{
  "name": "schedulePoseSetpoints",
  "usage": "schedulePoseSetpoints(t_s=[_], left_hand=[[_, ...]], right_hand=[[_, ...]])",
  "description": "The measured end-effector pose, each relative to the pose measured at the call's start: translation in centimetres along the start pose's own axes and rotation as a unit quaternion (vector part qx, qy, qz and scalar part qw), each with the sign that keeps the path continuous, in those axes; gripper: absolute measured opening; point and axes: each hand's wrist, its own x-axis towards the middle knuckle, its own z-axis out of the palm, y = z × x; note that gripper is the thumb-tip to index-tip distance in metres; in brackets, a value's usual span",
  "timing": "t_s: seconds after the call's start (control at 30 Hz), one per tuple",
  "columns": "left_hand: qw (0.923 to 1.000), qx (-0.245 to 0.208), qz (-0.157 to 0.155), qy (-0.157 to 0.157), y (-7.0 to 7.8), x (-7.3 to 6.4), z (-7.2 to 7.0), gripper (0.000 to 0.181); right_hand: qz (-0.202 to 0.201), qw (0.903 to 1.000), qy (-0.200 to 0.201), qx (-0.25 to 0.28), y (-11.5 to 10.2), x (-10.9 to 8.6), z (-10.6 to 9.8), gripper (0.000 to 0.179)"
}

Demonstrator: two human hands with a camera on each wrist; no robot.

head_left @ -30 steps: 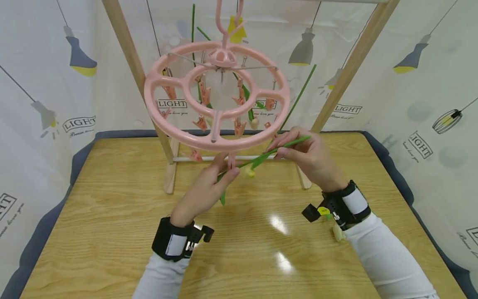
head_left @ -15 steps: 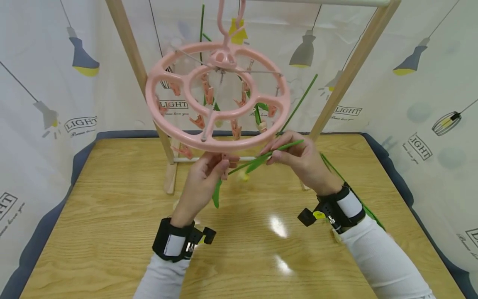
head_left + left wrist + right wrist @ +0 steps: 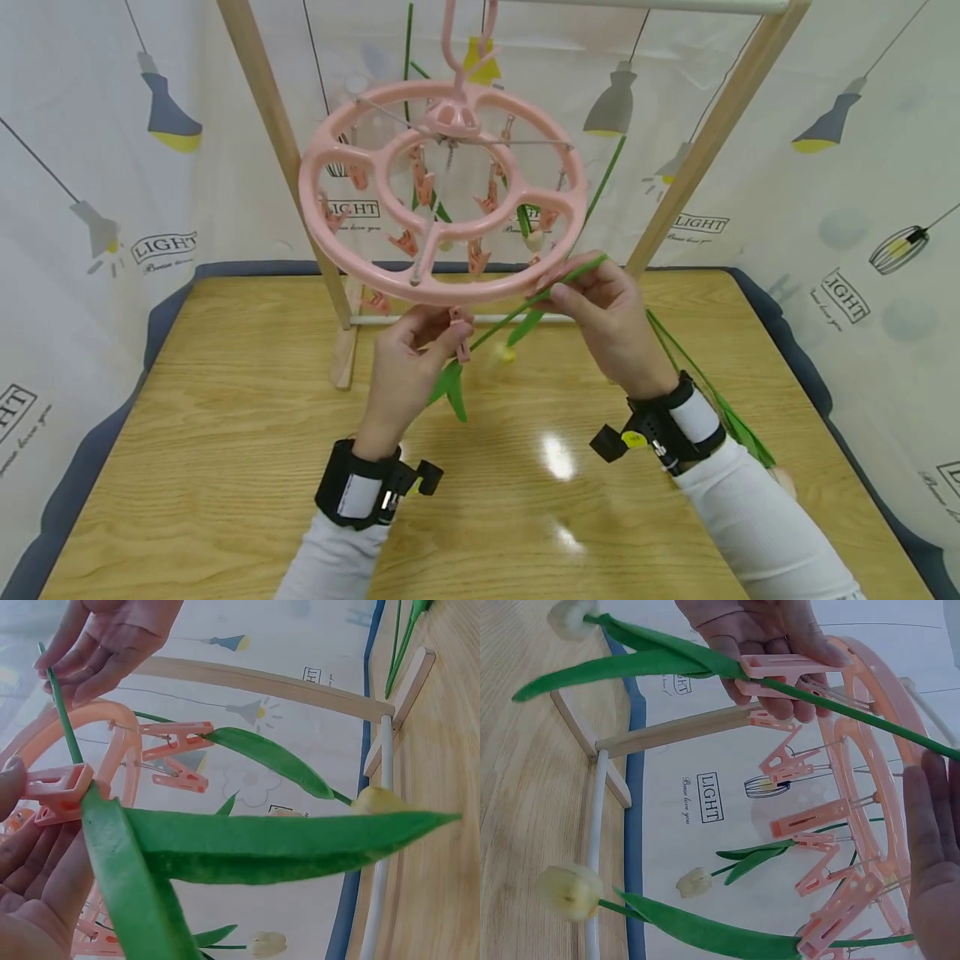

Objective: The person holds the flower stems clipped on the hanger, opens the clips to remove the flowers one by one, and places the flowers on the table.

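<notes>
My left hand (image 3: 405, 358) pinches a pink clothespin (image 3: 461, 335) between thumb and fingers, below the front rim of a round pink clip hanger (image 3: 360, 271). The clothespin's tip end is right at the green stem of an artificial tulip, by its long leaves (image 3: 262, 844). In the right wrist view the tulip's cream bloom (image 3: 574, 616) points away from the clothespin, past the leaves. My right hand (image 3: 611, 325) pinches the other end of that stem, which slants up to the right. Other tulips hang head down from clothespins, one with a pale bloom (image 3: 570, 892).
The hanger hooks onto a wooden rack with slanted posts (image 3: 693, 137) and a white lower bar (image 3: 595, 847). More green stems (image 3: 712, 387) lie on the wooden table (image 3: 247, 467) beside my right forearm. A printed cloth (image 3: 840, 167) stands behind and along the sides.
The clothespin in my left hand has turned more upright, and the held stem slopes more steeply. The hanger has turned a little. Stems at the right have come out from behind my right arm.
</notes>
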Motion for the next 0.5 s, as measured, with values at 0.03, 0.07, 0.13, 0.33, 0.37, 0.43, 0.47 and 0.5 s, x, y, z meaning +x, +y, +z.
schedulePoseSetpoints(t_s=[0.03, 0.07, 0.13, 0.33, 0.37, 0.43, 0.47, 0.5], left_hand=[[1.0, 0.0, 0.0, 0.002, 0.0, 0.0, 0.0, 0.018], [1.0, 0.001, 0.0, 0.003, 0.0, 0.0, 0.1, 0.019], [1.0, -0.005, -0.004, 0.003, 0.0, 0.0, 0.1, 0.02], [0.9996, -0.017, -0.02, -0.005, 0.0, -0.1, 0.2, 0.022], [0.9996, -0.015, -0.021, -0.006, 0.1, -0.1, 0.2, 0.022], [0.9995, -0.017, -0.026, -0.005, 0.1, -0.1, 0.2, 0.022], [0.9995, -0.018, -0.026, -0.005, 0.1, -0.1, 0.2, 0.022], [0.9995, -0.017, -0.025, -0.005, 0.0, -0.1, 0.2, 0.021]], right_hand=[[0.004, 1.0, 0.004, -0.002, 0.0, 0.0, 0.1, 0.017], [0.004, 1.0, 0.005, -0.003, -0.1, -0.1, 0.2, 0.018], [0.0, 1.0, 0.002, -0.003, 0.0, -0.2, 0.4, 0.021], [-0.021, 0.9996, -0.018, 0.01, 0.2, -0.4, 1.3, 0.027], [-0.022, 0.9996, -0.018, 0.009, 0.2, -0.4, 1.4, 0.027], [-0.024, 0.9995, -0.019, 0.009, 0.2, -0.4, 1.6, 0.028], [-0.026, 0.9995, -0.019, 0.007, 0.2, -0.5, 1.7, 0.028], [-0.027, 0.9994, -0.019, 0.004, 0.2, -0.5, 1.8, 0.028]])
